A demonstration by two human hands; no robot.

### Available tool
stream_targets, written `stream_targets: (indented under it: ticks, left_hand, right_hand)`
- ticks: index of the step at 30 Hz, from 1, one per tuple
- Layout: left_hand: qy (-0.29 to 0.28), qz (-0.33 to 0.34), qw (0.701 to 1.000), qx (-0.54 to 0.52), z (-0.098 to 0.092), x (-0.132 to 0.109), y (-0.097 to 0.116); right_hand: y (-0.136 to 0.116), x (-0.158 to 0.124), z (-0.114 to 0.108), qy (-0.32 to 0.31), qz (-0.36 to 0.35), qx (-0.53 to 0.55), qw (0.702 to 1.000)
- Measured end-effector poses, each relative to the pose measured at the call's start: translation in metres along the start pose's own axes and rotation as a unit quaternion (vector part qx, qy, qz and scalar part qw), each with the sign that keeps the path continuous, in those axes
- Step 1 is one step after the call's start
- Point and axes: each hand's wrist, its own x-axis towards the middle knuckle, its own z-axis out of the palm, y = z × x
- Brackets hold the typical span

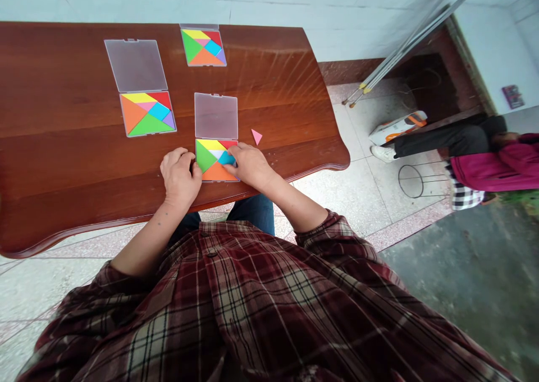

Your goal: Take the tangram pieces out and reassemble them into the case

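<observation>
My right hand (248, 166) has its fingertips on a blue tangram piece (226, 158) in the nearest plastic tangram tray (215, 170). That tray holds yellow, green, red and orange pieces, and the fingers hide part of it. My left hand (180, 177) lies curled against the tray's left edge. A loose pink triangle (256, 136) sits on the table to the right of a clear plastic lid (216, 116). Two more filled tangram trays (147, 114) (203, 47) lie farther off, one beside a clear lid (135, 65).
The trays lie on a polished wooden table (84, 107) with a curved front edge. To the right, a seated person (492, 160) in a magenta top has legs stretched out. A wire stand (416, 180), a white and orange box (398, 128) and metal poles (404, 48) stand nearby.
</observation>
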Motion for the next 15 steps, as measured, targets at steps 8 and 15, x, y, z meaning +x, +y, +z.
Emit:
stream_targets:
  ticks: [8,15]
  left_hand:
    - [0.0,-0.003,1.0,-0.014,0.001,0.0,0.0]
    - [0.004,-0.001,1.0,-0.016,0.001,0.0,0.0]
  right_hand:
    - [-0.008,-0.006,0.002,0.005,0.024,-0.016,1.0]
    - [-0.017,-0.006,0.007,0.002,0.044,-0.024,0.999]
